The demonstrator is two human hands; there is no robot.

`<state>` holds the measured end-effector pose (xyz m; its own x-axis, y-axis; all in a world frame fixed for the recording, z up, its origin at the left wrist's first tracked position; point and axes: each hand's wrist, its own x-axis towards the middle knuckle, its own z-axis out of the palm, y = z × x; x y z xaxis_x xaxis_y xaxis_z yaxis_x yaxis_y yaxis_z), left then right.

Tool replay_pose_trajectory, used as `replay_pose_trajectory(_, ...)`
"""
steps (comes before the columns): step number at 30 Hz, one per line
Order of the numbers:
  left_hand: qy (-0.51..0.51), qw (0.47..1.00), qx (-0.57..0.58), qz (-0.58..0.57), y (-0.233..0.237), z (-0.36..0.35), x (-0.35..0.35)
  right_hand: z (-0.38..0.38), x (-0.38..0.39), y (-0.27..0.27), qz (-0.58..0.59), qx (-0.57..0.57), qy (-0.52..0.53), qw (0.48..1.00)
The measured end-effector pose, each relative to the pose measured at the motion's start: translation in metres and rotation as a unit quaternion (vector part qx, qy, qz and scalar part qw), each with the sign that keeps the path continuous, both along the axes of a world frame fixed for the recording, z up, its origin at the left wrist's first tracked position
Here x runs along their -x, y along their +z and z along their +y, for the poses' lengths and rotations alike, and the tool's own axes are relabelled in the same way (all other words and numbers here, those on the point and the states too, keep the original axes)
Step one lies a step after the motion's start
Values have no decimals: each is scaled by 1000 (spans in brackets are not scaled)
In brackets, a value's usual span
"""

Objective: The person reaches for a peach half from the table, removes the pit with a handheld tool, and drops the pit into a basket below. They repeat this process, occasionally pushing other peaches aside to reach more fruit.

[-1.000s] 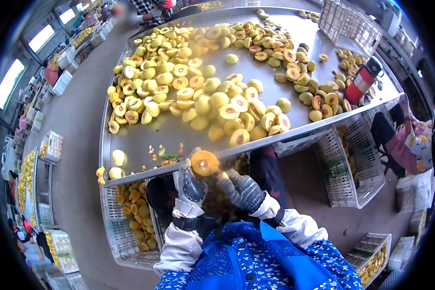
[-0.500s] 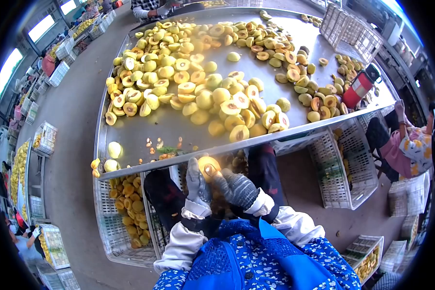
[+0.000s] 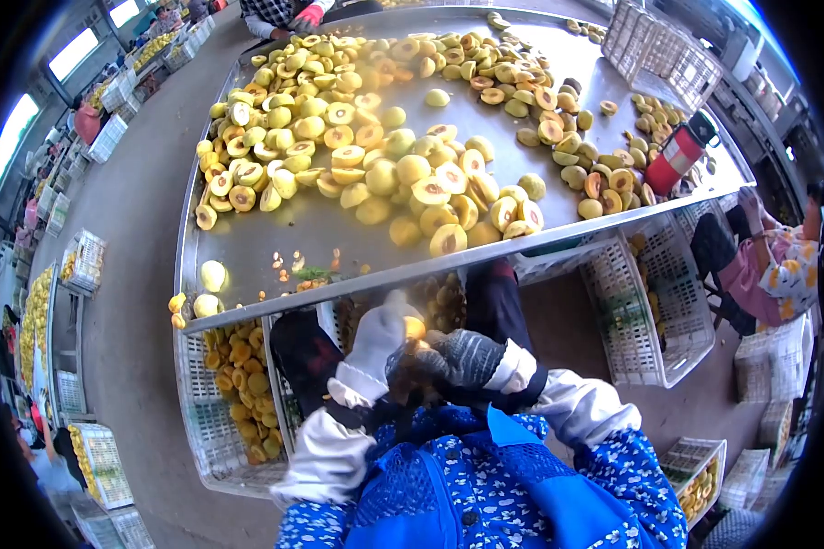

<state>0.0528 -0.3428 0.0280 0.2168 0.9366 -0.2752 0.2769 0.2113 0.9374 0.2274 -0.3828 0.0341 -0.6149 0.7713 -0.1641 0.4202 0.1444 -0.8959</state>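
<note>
Both my hands wear grey gloves and meet below the table's front edge, above my lap. My left hand [image 3: 378, 340] is closed on a yellow fruit piece [image 3: 415, 327], of which only a small part shows. Against its right side my right hand [image 3: 450, 360] has its fingers curled; whatever they hold is hidden. Halved yellow fruit [image 3: 412, 168] lies heaped on the metal table [image 3: 339, 240] beyond. Small orange bits and a green scrap [image 3: 311, 274] rest near the table's front edge.
Under the table are a crate of fruit halves [image 3: 244, 384] at left and a white crate [image 3: 634, 339] at right. A red flask [image 3: 676, 157] stands on the table's right side. One co-worker [image 3: 767, 265] sits at right; another's gloved hand [image 3: 309, 16] is at the far edge.
My hands have drawn closer together and turned, so the fruit half is now mostly covered. My right hand has moved lower. The far co-worker's hand has shifted and shows a red glove.
</note>
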Motion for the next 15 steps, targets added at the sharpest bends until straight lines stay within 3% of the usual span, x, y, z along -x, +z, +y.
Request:
replay_pose_trajectory(2, -159, 962, -79, 205, -1, 10, 1, 0, -1, -7, 96, 123, 7, 988)
replay_pose_trajectory(3, -194, 955, -90, 205, 3, 14, 4, -2, -2, -6, 148, 189, -3, 971)
replay_pose_trajectory(5, -157, 932, -287, 153, 10, 13, 9, -3, 2, 12, 234, 295, -40, 925)
replay_pose_trajectory(6, -137, 905, -382, 125, 13, 12, 11, -1, 5, -4, 222, 269, -53, 936)
replay_pose_trajectory(7, 42, 984, -133, -111, 11, -5, 5, 0, 8, -20, 208, 243, -66, 945)
replay_pose_trajectory(8, 153, 964, -137, -171, -7, -12, -5, 1, 11, -36, 193, 217, -80, 954)
replay_pose_trajectory(10, 265, 929, -134, -222, -21, -19, -8, -2, 36, -59, 217, 127, -96, 963)
replay_pose_trajectory(11, 258, 931, -149, -209, -24, -17, -2, -5, 47, -58, 301, 84, -129, 941)
replay_pose_trajectory(13, 193, 943, -170, -210, -9, -17, 3, -3, 36, -45, 361, 291, -26, 886)
replay_pose_trajectory(15, 110, 964, -195, -144, 8, -18, 10, 7, 20, -10, 317, 339, 9, 886)
